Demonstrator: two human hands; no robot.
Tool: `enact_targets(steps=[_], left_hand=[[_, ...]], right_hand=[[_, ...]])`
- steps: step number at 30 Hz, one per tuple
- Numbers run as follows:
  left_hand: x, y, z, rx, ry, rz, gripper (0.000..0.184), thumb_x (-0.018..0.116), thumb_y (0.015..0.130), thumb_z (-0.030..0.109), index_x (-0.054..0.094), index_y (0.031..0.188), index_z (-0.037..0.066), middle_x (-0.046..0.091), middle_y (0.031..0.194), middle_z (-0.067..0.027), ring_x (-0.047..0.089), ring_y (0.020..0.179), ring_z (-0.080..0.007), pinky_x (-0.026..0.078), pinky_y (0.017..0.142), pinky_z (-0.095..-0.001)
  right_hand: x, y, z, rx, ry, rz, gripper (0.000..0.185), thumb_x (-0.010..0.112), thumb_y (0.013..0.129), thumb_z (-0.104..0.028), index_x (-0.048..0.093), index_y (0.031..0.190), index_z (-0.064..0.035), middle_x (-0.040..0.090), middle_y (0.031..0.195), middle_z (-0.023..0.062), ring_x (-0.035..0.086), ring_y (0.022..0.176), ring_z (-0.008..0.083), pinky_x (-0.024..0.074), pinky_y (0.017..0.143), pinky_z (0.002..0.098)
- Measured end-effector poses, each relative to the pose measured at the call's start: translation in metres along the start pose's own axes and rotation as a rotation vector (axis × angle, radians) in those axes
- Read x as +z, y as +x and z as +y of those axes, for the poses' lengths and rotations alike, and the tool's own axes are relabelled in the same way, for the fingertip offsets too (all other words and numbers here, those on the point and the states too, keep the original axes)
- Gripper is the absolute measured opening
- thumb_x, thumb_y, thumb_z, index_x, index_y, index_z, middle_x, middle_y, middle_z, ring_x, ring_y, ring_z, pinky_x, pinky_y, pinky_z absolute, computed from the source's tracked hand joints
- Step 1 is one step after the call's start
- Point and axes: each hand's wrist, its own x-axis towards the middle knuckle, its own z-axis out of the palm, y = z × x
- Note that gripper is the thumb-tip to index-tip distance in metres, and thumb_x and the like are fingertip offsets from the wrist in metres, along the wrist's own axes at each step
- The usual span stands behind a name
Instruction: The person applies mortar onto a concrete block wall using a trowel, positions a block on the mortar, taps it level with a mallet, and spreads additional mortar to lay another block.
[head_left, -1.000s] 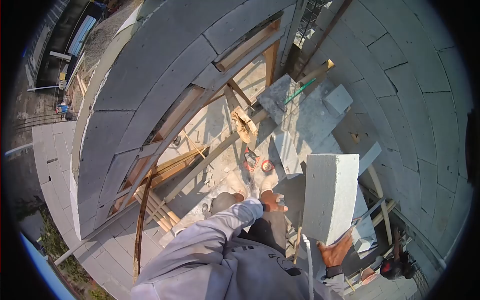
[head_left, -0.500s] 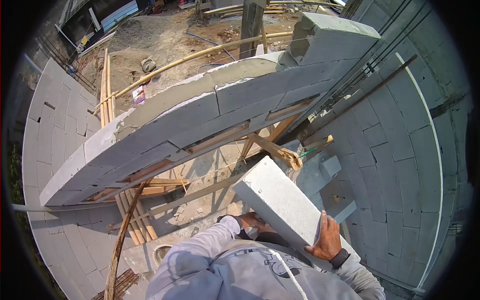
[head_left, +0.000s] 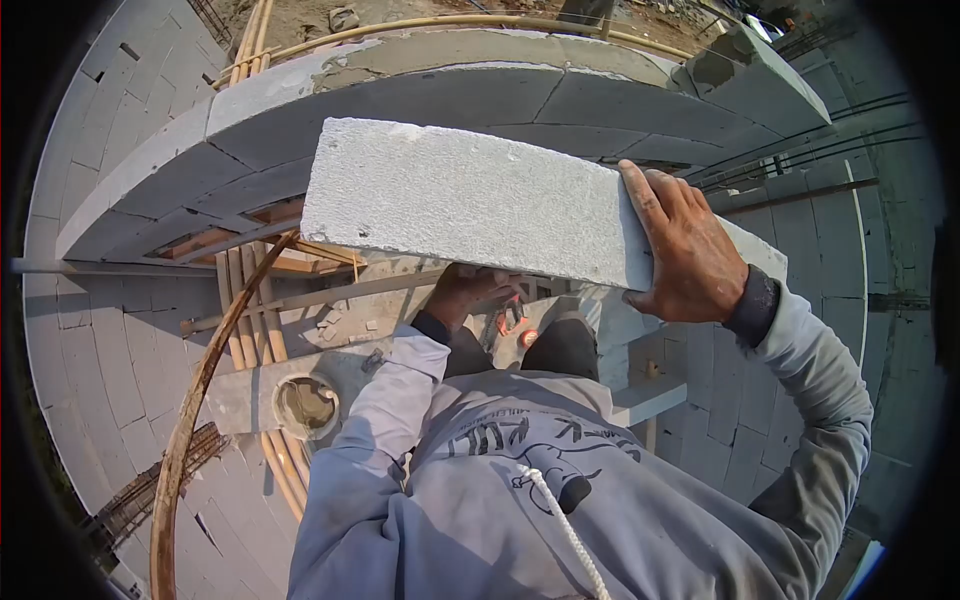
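A long pale aerated concrete block (head_left: 460,195) is held up in front of my chest, close to the partly built wall. My right hand (head_left: 690,245) grips its right part, fingers over the upper edge and thumb beneath. My left hand (head_left: 470,290) supports the block from below; its fingertips are partly hidden under it. Beyond the block runs the block wall (head_left: 400,105), with a bed of grey mortar (head_left: 440,52) spread along its top. At the right end of that top stands another block (head_left: 760,80), with mortar on its near end.
A round bucket of mortar (head_left: 305,408) stands on a plank at lower left. A bent wooden pole (head_left: 185,440) rises beside it. Bamboo poles (head_left: 245,310) pass below the wall. Block walls stand on both sides, with steel bars (head_left: 830,140) at right.
The block has been raised and turned from a steep slant to nearly level, moving toward the wall. Both hands have risen with it, and my view has tilted down and shifted.
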Motion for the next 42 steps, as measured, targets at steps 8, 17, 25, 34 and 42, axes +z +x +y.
enact_targets(steps=[8, 17, 25, 34, 42], left_hand=[[-0.049, -0.043, 0.005, 0.222, -0.123, 0.131, 0.026, 0.070, 0.080, 0.015, 0.056, 0.099, 0.005, 0.063, 0.106, -0.0145, 0.059, 0.107, -0.0348, 0.044, 0.098, -0.0495], [-0.056, -0.080, -0.033, 0.467, -0.181, 0.337, 0.025, 0.070, 0.081, 0.028, 0.059, 0.085, 0.006, 0.065, 0.097, -0.0168, 0.063, 0.099, -0.0313, 0.050, 0.090, -0.0439], [-0.025, -0.065, -0.004, 0.628, -0.212, 0.423, 0.034, 0.068, 0.083, 0.020, 0.060, 0.104, -0.006, 0.065, 0.097, -0.0178, 0.064, 0.095, -0.0286, 0.049, 0.090, -0.0423], [0.046, 0.012, 0.115, 0.960, -0.155, 0.520, 0.047, 0.061, 0.089, 0.034, 0.048, 0.119, -0.001, 0.056, 0.116, -0.0195, 0.057, 0.109, -0.0306, 0.046, 0.093, -0.0399], [0.111, 0.095, 0.191, 1.145, -0.074, 0.512, 0.064, 0.054, 0.093, 0.028, 0.026, 0.136, -0.011, 0.036, 0.135, -0.0283, 0.043, 0.124, -0.0352, 0.037, 0.105, -0.0412]], right_hand=[[-0.009, 0.078, -0.041, -0.337, -0.089, 0.038, 0.110, 0.083, 0.051, -0.031, 0.027, 0.136, 0.0105, 0.046, 0.112, 0.0242, 0.050, 0.103, 0.0372, 0.0411, 0.094, 0.0428], [-0.005, 0.131, -0.090, -0.541, -0.160, -0.162, 0.111, 0.083, 0.053, -0.035, 0.025, 0.135, 0.0127, 0.046, 0.110, 0.0222, 0.050, 0.100, 0.0339, 0.0422, 0.092, 0.0403], [-0.045, 0.151, -0.082, -0.704, -0.289, -0.117, 0.109, 0.081, 0.055, -0.038, 0.026, 0.134, 0.0144, 0.047, 0.107, 0.0238, 0.053, 0.096, 0.0343, 0.0466, 0.087, 0.0413], [-0.166, 0.165, -0.037, -0.470, -0.219, 0.007, 0.099, 0.078, 0.058, -0.034, 0.031, 0.134, 0.0075, 0.052, 0.113, 0.0267, 0.057, 0.101, 0.0335, 0.0488, 0.088, 0.0401], [-0.197, 0.222, 0.032, -0.492, -0.056, -0.004, 0.092, 0.076, 0.060, -0.026, 0.030, 0.134, 0.0040, 0.053, 0.116, 0.0252, 0.053, 0.108, 0.0332, 0.0443, 0.093, 0.0400]])
